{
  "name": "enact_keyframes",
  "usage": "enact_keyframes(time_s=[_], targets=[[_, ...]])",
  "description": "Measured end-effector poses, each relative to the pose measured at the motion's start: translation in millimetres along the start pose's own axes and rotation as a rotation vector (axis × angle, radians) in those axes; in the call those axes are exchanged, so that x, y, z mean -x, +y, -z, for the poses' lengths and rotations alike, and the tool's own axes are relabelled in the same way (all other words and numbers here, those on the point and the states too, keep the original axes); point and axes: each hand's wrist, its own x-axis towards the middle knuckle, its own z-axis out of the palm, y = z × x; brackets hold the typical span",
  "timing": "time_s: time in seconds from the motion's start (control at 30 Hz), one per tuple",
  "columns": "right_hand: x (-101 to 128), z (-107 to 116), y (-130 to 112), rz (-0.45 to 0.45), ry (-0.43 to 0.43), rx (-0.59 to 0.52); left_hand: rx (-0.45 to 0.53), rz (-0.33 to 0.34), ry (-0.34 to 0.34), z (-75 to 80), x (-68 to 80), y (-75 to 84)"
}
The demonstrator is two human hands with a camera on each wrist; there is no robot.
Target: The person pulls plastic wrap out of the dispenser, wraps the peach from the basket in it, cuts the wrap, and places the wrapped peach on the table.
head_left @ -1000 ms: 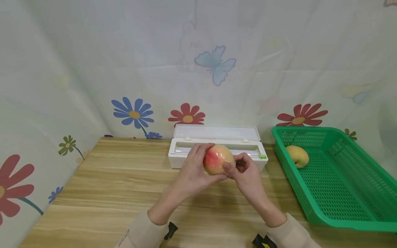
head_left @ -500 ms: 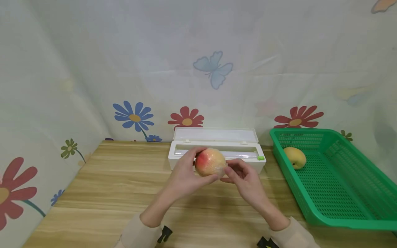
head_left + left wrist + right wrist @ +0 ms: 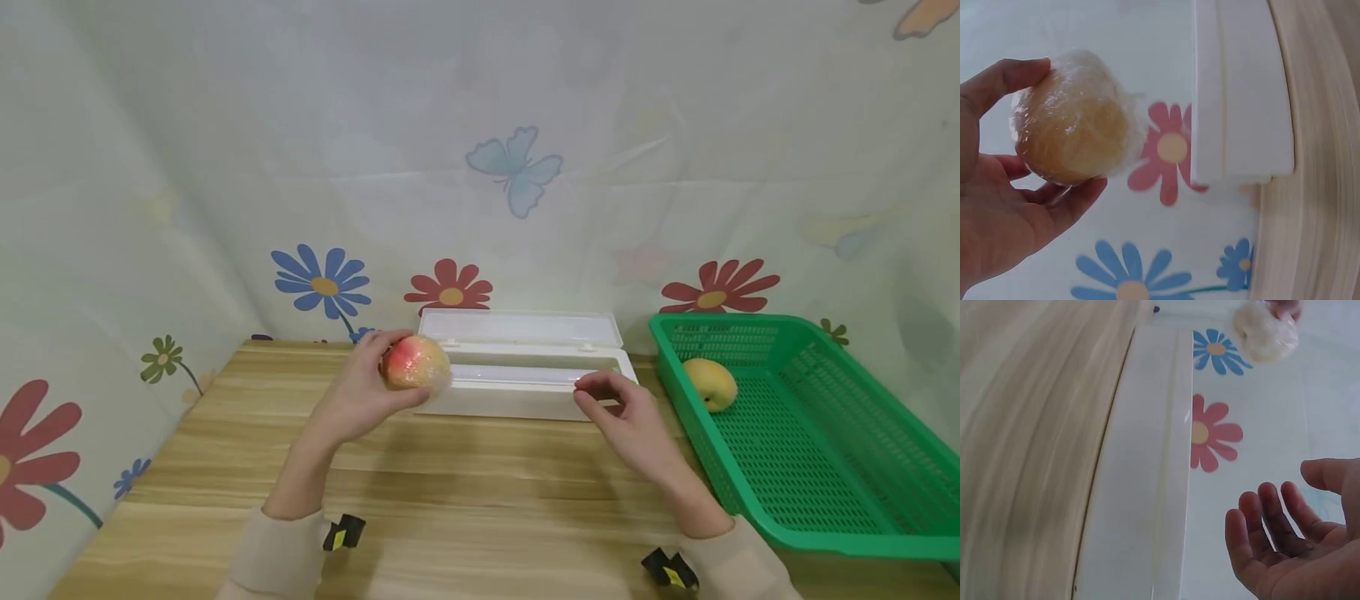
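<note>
A red-and-yellow peach (image 3: 416, 364) wrapped in clear plastic film is held up by my left hand (image 3: 352, 396), thumb on one side and fingers on the other. In the left wrist view, the film around the peach (image 3: 1079, 122) looks crinkled and bunched on the side away from the palm. My right hand (image 3: 633, 429) hovers at the front right of a white cling film box (image 3: 510, 403), its fingers loosely bent and nothing between them. The box lid (image 3: 517, 327) stands raised at the back, and a roll of film (image 3: 517, 375) lies inside.
On the right stands a green plastic basket (image 3: 862, 543) with a yellow fruit (image 3: 711, 385) at its left wall. A curtain printed with flowers (image 3: 324, 286) hangs behind the wooden table (image 3: 480, 500).
The left hand has carried the wrapped peach leftward, away from the right hand. My right hand has come off the peach and shifted right, uncovering more of the box and the roll.
</note>
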Motion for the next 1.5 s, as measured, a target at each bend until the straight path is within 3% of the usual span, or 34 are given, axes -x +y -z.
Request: enact_keyframes(time_s=[0.23,0.37,0.6,0.87,1.07,1.2,1.5], targets=[[-7.2,7.1,8.5,0.07,0.059,0.268,-0.016,0.136,0.022,30.5,-4.4,-38.3],[-10.4,6.2,14.7,0.105,0.047,0.383,-0.038,0.221,0.043,41.1,-6.5,-58.7],[-17.4,4.3,31.6,0.167,-0.018,0.488,-0.13,0.327,0.083,50.4,-5.4,-85.7],[-21.5,1.3,38.6,0.175,-0.061,0.591,-0.238,0.422,0.19,57.6,-5.3,-108.5],[-22.8,-1.0,40.3,0.158,-0.019,0.645,-0.306,0.419,0.228,61.1,-3.0,-119.4],[-23.1,-1.5,42.5,0.155,-0.037,0.649,-0.315,0.393,0.214,62.4,-1.4,-130.2],[-23.1,0.3,43.9,0.164,-0.061,0.679,-0.303,0.425,0.154,65.4,-1.5,-141.6]])
